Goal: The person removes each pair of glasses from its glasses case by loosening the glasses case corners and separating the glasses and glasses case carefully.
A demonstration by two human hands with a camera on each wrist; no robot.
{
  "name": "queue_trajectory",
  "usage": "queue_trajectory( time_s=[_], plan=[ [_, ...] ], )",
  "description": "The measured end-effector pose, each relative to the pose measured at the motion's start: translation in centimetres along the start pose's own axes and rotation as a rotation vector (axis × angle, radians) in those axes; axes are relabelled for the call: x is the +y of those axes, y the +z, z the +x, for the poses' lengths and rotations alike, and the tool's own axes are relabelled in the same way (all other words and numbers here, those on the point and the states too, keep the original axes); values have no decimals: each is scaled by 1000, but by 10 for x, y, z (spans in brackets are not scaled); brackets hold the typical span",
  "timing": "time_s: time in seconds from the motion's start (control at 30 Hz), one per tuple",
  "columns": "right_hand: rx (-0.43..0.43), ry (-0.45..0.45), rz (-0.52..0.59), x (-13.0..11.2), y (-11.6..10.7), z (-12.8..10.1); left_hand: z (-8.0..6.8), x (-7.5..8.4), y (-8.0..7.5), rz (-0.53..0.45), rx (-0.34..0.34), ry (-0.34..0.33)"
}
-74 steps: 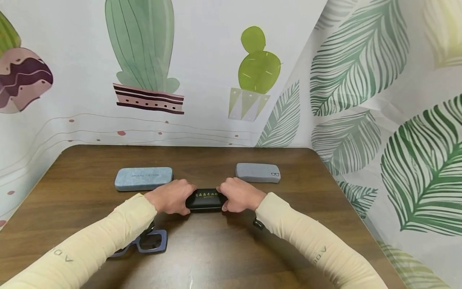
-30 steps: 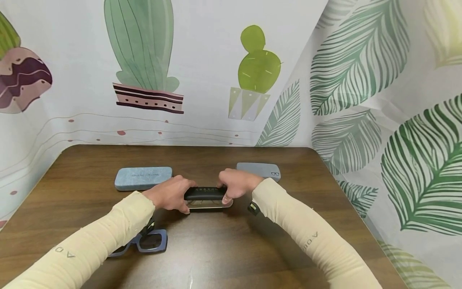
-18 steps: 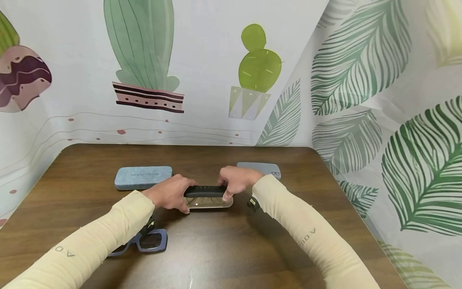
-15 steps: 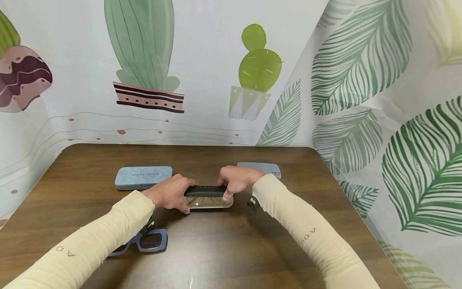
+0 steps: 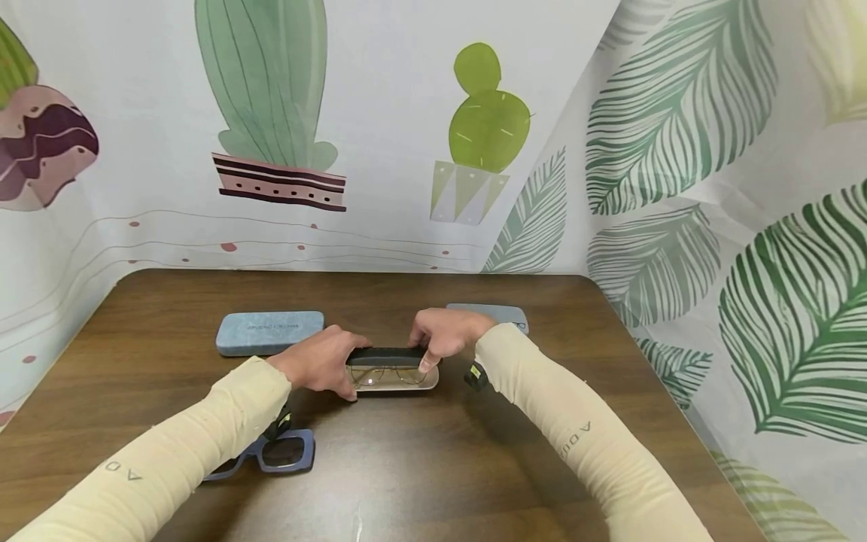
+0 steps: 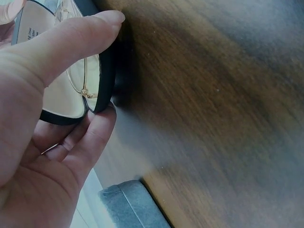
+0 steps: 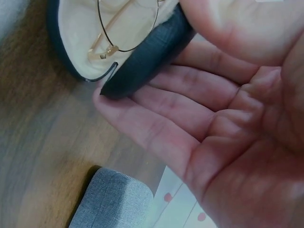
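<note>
Between my hands at the middle of the table is a black glasses case [image 5: 387, 355]. Its lid is tilted up, showing a cream lining and thin gold wire-rimmed glasses [image 7: 112, 49] inside. My left hand [image 5: 321, 360] grips the case's left end, thumb across the front rim and fingers behind near the hinge, as the left wrist view shows. At the right end, my right hand [image 5: 447, 335] holds the raised lid between thumb and fingers. In the right wrist view the fingers lie along the outside of the lid [image 7: 147, 57].
A light-blue glasses case [image 5: 269, 333] lies behind my left hand. Behind the right hand is a grey-blue case [image 5: 497, 310], partly covered. Blue-framed sunglasses [image 5: 308, 452] lie near my left forearm, partly hidden by it. A printed cloth wall [image 5: 393, 113] stands behind the wooden table [image 5: 433, 482].
The black case was closed 2.5 s ago; its lid has since been lifted and tilted back, revealing the glasses. My right hand rose slightly with the lid; the left hand stayed nearly in place.
</note>
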State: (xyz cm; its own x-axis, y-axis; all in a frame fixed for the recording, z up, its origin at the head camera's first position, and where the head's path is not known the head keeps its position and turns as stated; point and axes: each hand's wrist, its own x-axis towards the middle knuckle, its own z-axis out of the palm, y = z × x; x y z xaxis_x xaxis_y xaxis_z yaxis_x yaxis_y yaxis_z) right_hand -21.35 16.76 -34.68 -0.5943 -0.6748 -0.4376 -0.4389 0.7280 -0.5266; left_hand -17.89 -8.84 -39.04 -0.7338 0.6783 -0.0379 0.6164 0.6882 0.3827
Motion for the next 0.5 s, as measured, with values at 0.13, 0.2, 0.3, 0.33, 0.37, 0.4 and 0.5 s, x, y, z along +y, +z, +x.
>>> queue_trajectory(
  time_s=[0.13, 0.2, 0.3, 0.33, 0.37, 0.4, 0.5],
  plan=[
    [-13, 8, 24, 1, -1, 0, 1, 1, 0, -2, -6, -6],
    [-18, 8, 31, 2, -2, 1, 0, 1, 0, -3, -7, -9],
    [-21, 15, 31, 1, -3, 1, 0, 1, 0, -4, -9, -11],
    [-20, 17, 30, 1, -3, 1, 0, 1, 0, -5, -10, -14],
    [-19, 21, 33, 1, -3, 1, 1, 1, 0, -5, -10, -15],
    [-19, 23, 32, 1, -3, 1, 1, 1, 0, -5, -10, -16],
    [-23, 26, 40, 2, -3, 1, 1, 1, 0, -6, -9, -18]
  ],
)
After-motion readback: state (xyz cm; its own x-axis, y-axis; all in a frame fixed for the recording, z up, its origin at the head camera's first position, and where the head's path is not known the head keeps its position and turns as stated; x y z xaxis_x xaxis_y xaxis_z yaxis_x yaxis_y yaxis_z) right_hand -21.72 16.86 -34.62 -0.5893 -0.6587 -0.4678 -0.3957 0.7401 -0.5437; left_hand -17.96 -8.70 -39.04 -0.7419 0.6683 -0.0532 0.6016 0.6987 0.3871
